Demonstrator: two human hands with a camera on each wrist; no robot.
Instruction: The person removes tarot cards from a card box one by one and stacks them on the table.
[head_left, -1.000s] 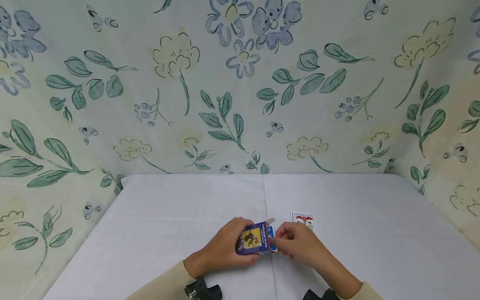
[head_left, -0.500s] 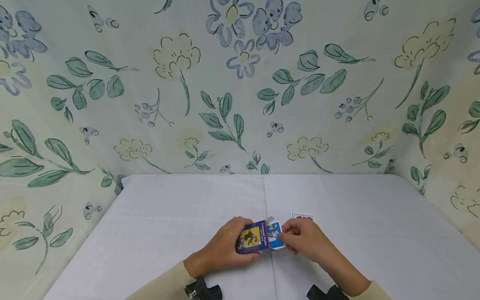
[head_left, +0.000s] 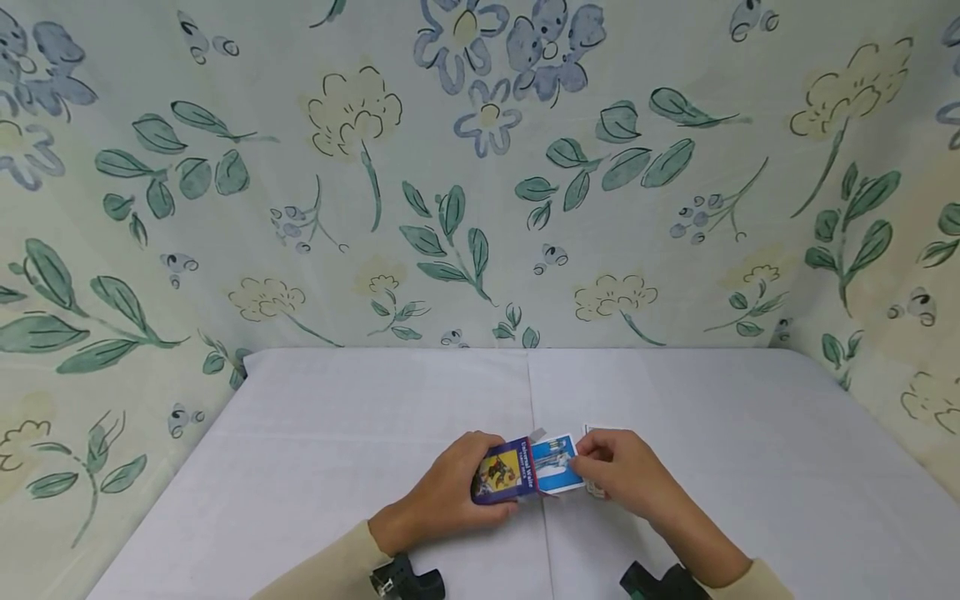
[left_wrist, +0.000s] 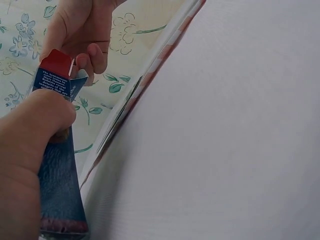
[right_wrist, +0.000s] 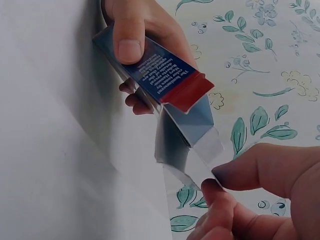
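Note:
My left hand [head_left: 450, 487] grips a purple tarot card box [head_left: 497, 473] with a yellow picture on its front, held tilted over the white table. The box's end facing right is open, and its red-edged flap [right_wrist: 189, 92] stands out in the right wrist view. A blue picture card with a white border [head_left: 553, 463] sticks well out of that end. My right hand [head_left: 628, 473] pinches the card's outer edge between thumb and fingers. The rest of the card is hidden inside the box. Mostly covered by my right hand, a few other cards [head_left: 595, 490] lie on the table.
White cloth covers the table [head_left: 360, 400], with a crease running down its middle. Behind and at both sides hangs a fabric [head_left: 442, 242] printed with flowers and leaves. Dark wrist cameras [head_left: 408, 579] sit on both wrists.
My right hand has moved right, drawing the blue card further out of the box. The cards on the table have become more covered by that hand. My left hand holds the box almost still.

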